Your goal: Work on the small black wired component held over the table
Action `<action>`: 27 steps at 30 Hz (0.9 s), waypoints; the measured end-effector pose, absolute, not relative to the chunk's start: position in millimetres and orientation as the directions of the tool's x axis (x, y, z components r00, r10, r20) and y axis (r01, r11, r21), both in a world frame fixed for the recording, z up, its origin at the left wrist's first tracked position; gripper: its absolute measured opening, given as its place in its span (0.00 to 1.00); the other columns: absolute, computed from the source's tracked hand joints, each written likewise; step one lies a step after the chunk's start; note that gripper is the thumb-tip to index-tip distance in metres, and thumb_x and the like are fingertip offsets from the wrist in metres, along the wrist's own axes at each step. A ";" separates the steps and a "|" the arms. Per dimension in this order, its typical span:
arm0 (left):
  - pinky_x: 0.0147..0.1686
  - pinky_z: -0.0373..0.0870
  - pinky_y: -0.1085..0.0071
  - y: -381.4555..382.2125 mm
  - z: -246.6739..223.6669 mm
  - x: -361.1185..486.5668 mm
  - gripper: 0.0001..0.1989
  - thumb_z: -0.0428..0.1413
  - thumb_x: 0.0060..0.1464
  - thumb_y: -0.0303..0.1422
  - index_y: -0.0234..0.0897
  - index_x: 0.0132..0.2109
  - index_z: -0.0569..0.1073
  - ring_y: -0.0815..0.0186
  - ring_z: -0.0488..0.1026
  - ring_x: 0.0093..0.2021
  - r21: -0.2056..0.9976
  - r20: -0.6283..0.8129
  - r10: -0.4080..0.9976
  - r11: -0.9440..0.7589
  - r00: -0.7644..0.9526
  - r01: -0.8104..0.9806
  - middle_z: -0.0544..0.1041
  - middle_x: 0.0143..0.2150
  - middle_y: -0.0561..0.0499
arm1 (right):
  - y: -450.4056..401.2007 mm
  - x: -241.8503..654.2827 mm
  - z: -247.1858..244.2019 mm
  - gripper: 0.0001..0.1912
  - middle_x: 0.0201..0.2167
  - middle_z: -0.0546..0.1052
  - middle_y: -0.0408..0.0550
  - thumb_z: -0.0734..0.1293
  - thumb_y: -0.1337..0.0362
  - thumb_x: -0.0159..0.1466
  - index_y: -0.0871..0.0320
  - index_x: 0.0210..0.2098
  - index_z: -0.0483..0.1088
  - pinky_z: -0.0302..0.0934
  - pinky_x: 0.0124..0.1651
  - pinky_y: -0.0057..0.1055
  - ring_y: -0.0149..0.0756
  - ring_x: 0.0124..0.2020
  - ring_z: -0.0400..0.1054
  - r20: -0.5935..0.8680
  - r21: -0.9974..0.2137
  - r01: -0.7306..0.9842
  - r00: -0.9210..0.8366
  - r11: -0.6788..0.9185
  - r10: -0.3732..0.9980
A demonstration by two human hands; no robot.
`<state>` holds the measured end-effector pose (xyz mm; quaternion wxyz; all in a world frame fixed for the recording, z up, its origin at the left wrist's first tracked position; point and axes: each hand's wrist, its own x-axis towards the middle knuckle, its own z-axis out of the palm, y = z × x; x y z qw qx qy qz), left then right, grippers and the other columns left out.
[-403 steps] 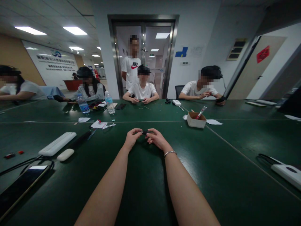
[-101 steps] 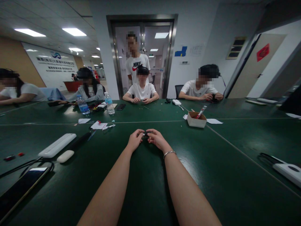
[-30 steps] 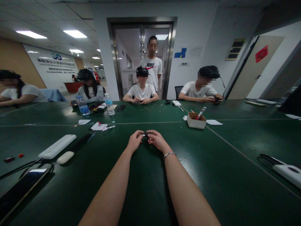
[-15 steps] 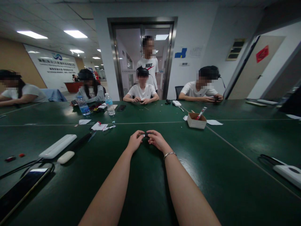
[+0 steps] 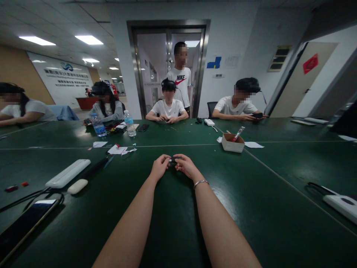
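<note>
Both my arms reach forward over the dark green table, and the hands meet near its middle. Between the fingertips is a small black object with a silvery end [image 5: 173, 160], too small to name with certainty. My left hand [image 5: 161, 166] is closed, pinching the silvery left end. From the other side, my right hand [image 5: 185, 165] is closed on the black part, with its thumb and forefinger together. Fingers cover much of the object. A silver bracelet [image 5: 201, 183] circles my right wrist.
On the left lie a smartphone [image 5: 26, 223], a white power bank [image 5: 68, 174], a white oval case [image 5: 77, 187] and paper scraps [image 5: 117, 149]. A small cardboard box [image 5: 233, 144] stands ahead right. Another white device [image 5: 341, 206] lies far right. Several people sit across the table; one stands behind.
My hands stay in nearly the same place, still pinching the small object. The standing person has shifted right, and the seated person at right holds the dark device differently.
</note>
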<state>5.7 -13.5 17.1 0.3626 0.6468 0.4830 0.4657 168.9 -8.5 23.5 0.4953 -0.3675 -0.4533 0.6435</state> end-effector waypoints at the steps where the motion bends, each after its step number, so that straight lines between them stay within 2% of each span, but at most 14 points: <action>1: 0.23 0.64 0.76 -14.0 17.7 5.8 0.16 0.50 0.55 0.41 0.36 0.43 0.73 0.70 0.68 0.25 0.920 0.248 0.964 -0.266 0.098 0.287 0.72 0.28 0.52 | -8.3 168.9 23.4 0.11 0.21 0.72 0.40 0.70 0.70 0.54 0.59 0.38 0.69 0.61 0.20 0.21 0.24 0.18 0.66 -0.025 -0.947 -0.305 -0.238 -0.099 0.971; 4: 0.24 0.65 0.76 -15.2 19.3 6.5 0.15 0.51 0.54 0.40 0.36 0.43 0.73 0.71 0.69 0.26 0.927 0.231 0.968 -0.250 0.100 0.281 0.74 0.33 0.50 | -7.6 169.0 22.4 0.11 0.20 0.72 0.40 0.69 0.70 0.55 0.59 0.38 0.69 0.61 0.20 0.21 0.24 0.18 0.66 -0.025 -0.948 -0.304 -0.236 -0.098 0.972; 7: 0.26 0.67 0.74 -15.0 19.1 6.7 0.14 0.52 0.52 0.35 0.36 0.44 0.73 0.70 0.70 0.29 0.923 0.253 0.962 -0.271 0.099 0.272 0.75 0.41 0.47 | -6.9 169.1 21.6 0.11 0.20 0.72 0.40 0.68 0.70 0.55 0.60 0.39 0.69 0.61 0.20 0.21 0.24 0.18 0.66 -0.017 -0.947 -0.308 -0.234 -0.091 0.972; 10: 0.29 0.69 0.73 -13.8 17.7 6.0 0.14 0.52 0.50 0.31 0.36 0.45 0.73 0.70 0.71 0.31 0.909 0.289 0.953 -0.301 0.085 0.288 0.75 0.44 0.46 | -7.3 169.2 21.8 0.11 0.18 0.71 0.39 0.68 0.70 0.55 0.60 0.39 0.69 0.61 0.20 0.21 0.25 0.17 0.66 -0.022 -0.948 -0.304 -0.236 -0.095 0.972; 14: 0.30 0.69 0.73 -14.1 18.8 5.3 0.13 0.52 0.50 0.30 0.36 0.44 0.74 0.69 0.72 0.32 0.897 0.301 0.951 -0.308 0.071 0.316 0.75 0.43 0.46 | -8.6 169.2 23.1 0.11 0.21 0.72 0.40 0.69 0.70 0.55 0.60 0.39 0.69 0.61 0.21 0.21 0.25 0.18 0.66 -0.021 -0.948 -0.304 -0.232 -0.093 0.973; 18: 0.29 0.69 0.73 -15.9 21.4 5.4 0.12 0.52 0.53 0.33 0.37 0.44 0.73 0.68 0.72 0.33 0.908 0.266 0.962 -0.273 0.067 0.319 0.76 0.41 0.47 | -9.1 169.0 24.2 0.11 0.22 0.73 0.41 0.69 0.70 0.55 0.59 0.38 0.69 0.61 0.20 0.21 0.24 0.18 0.66 -0.018 -0.947 -0.309 -0.233 -0.092 0.972; 27: 0.27 0.68 0.75 -15.2 19.6 5.5 0.14 0.51 0.54 0.38 0.37 0.44 0.72 0.70 0.70 0.29 0.921 0.233 0.971 -0.238 0.055 0.309 0.75 0.36 0.49 | -9.5 169.5 25.2 0.10 0.21 0.72 0.41 0.68 0.70 0.56 0.59 0.38 0.69 0.62 0.20 0.21 0.25 0.18 0.66 -0.035 -0.947 -0.301 -0.238 -0.108 0.971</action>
